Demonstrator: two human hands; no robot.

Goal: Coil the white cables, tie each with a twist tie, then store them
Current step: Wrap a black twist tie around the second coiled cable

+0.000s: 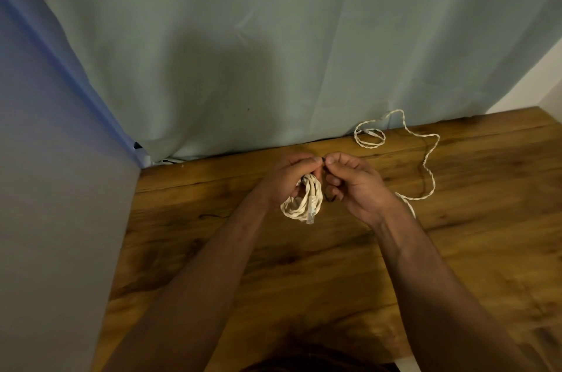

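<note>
My left hand (289, 178) grips a coiled white cable (299, 204) whose clear plug hangs down at the front. Close beside it, my right hand (354, 186) pinches a thin dark twist tie (330, 197) at the top of the coil; the tie's lower end curls out under my fingers. A second white twisted cable (430, 164) lies loose on the wooden table (304, 280), running from a small loop near the curtain to behind my right wrist.
A pale green curtain (273, 52) hangs along the table's far edge. A grey panel (54, 219) stands upright along the left side. Another thin dark tie (213, 215) lies on the table to the left of my forearm.
</note>
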